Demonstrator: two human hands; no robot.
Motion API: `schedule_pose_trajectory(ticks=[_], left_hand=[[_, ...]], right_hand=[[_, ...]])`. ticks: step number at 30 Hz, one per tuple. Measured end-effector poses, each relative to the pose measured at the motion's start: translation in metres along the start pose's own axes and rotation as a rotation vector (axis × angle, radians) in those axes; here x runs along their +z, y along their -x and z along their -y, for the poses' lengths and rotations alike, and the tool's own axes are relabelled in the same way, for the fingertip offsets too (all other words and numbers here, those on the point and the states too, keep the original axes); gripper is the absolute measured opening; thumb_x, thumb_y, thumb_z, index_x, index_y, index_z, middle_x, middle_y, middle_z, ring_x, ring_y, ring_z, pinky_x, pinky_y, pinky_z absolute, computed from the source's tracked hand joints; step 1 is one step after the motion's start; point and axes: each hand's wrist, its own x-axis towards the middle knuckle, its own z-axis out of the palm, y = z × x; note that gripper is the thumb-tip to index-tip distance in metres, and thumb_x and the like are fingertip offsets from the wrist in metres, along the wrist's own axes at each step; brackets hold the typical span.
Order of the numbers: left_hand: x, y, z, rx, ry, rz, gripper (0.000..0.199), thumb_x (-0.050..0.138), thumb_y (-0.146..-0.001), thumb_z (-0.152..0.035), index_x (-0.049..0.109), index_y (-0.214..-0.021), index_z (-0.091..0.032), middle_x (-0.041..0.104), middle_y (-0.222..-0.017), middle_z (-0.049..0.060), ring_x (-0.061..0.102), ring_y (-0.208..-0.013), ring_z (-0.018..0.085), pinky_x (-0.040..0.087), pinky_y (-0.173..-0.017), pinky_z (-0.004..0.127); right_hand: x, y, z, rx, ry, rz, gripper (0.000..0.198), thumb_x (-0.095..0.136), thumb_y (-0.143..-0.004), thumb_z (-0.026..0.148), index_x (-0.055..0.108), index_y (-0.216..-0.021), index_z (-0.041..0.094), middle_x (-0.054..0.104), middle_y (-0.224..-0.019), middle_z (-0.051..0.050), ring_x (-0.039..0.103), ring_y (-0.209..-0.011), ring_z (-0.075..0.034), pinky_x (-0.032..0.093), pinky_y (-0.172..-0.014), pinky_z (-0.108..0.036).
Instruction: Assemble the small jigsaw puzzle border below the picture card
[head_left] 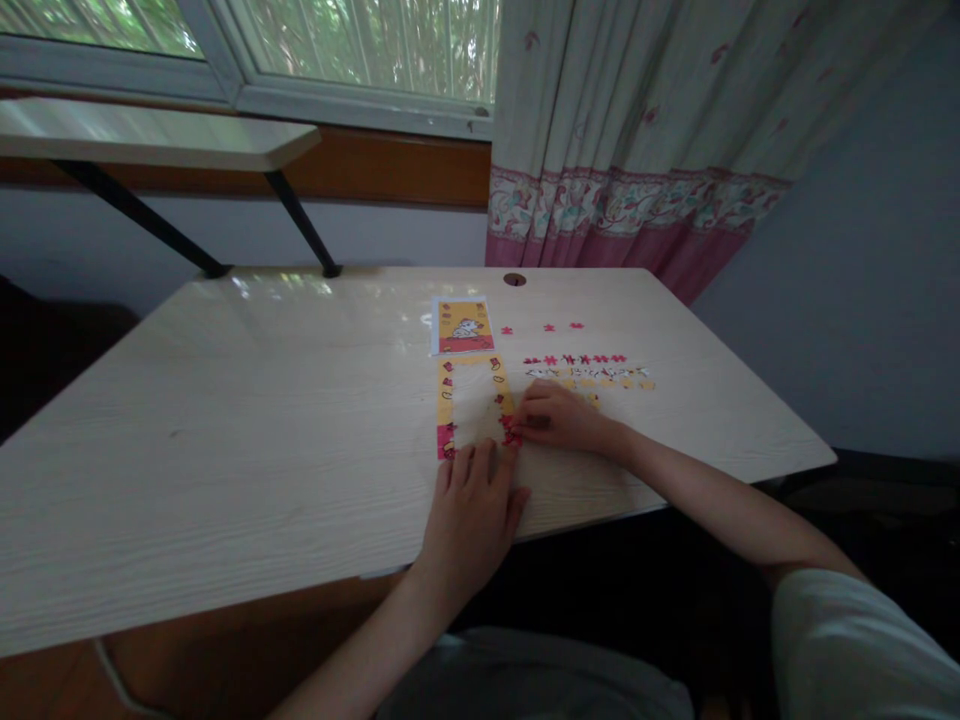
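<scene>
On the table (300,420), the puzzle (445,410) shows a yellow border, red at its near corners, and a bare middle. The left hand (472,500) lies loosely spread at its near edge. The right hand (559,415), fingers narrow, touches its right side; whether holding anything, I cannot tell.

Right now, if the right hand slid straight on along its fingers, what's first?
The red pieces at the puzzle border's lower right, right by the right hand's fingertips. Contact looks likely, but depth is unclear.
</scene>
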Motion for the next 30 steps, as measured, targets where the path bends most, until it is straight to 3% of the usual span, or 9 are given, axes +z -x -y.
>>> schedule_pose_trajectory(ticks=[5, 10, 16, 21, 25, 30], left_hand=[[0.0, 0.001, -0.001, 0.007, 0.011, -0.013, 0.041, 0.048, -0.091, -0.031, 0.05, -0.13, -0.019, 0.053, -0.122, 0.013, 0.046, -0.106, 0.031, 0.042, -0.088, 0.048], [-0.003, -0.002, 0.008, 0.024, 0.063, -0.002, 0.041, 0.05, -0.09, -0.03, 0.05, -0.129, -0.018, 0.053, -0.122, 0.014, 0.045, -0.11, 0.031, 0.042, -0.088, 0.047], [-0.03, -0.034, 0.068, 0.127, -0.012, 0.03, 0.036, 0.047, -0.091, -0.029, 0.054, -0.124, -0.016, 0.056, -0.118, 0.014, 0.049, -0.107, 0.03, 0.044, -0.085, 0.045], [-0.047, -0.077, 0.121, 0.31, 0.003, 0.193, 0.04, 0.046, -0.091, -0.038, 0.053, -0.125, -0.017, 0.055, -0.122, 0.014, 0.052, -0.109, 0.027, 0.042, -0.092, 0.041], [-0.044, -0.097, 0.142, 0.36, 0.063, 0.221, 0.047, 0.047, -0.089, -0.043, 0.053, -0.124, -0.012, 0.055, -0.122, 0.016, 0.054, -0.109, 0.026, 0.042, -0.094, 0.038], [-0.034, -0.096, 0.151, 0.345, 0.12, 0.21, 0.051, 0.05, -0.087, -0.046, 0.05, -0.127, -0.014, 0.051, -0.132, 0.015, 0.049, -0.119, 0.027, 0.039, -0.101, 0.039]], right_hand=[[-0.003, 0.0, -0.001, 0.015, -0.001, 0.025, 0.019, 0.057, -0.087, 0.033, 0.068, -0.079, 0.019, 0.061, -0.077, -0.004, 0.053, -0.075, -0.014, 0.04, -0.071, -0.027], [-0.005, 0.001, -0.01, 0.051, 0.037, -0.098, 0.016, 0.055, -0.088, 0.027, 0.067, -0.083, 0.018, 0.062, -0.075, -0.004, 0.053, -0.075, -0.015, 0.04, -0.072, -0.028], [-0.004, 0.002, -0.008, 0.027, 0.08, -0.116, 0.015, 0.058, -0.086, 0.029, 0.068, -0.09, 0.019, 0.067, -0.085, -0.005, 0.055, -0.08, -0.016, 0.04, -0.076, -0.03], [-0.003, 0.002, -0.003, 0.027, 0.089, -0.071, 0.024, 0.058, -0.086, 0.041, 0.068, -0.095, 0.021, 0.07, -0.102, -0.004, 0.055, -0.086, -0.018, 0.039, -0.083, -0.034], [-0.003, 0.003, -0.003, 0.03, 0.134, 0.009, 0.027, 0.059, -0.085, 0.043, 0.068, -0.099, 0.023, 0.069, -0.109, -0.003, 0.053, -0.09, -0.019, 0.037, -0.086, -0.035], [-0.003, 0.004, -0.004, 0.028, 0.14, 0.03, 0.028, 0.057, -0.086, 0.044, 0.067, -0.101, 0.023, 0.069, -0.111, -0.004, 0.054, -0.089, -0.018, 0.037, -0.086, -0.034]])
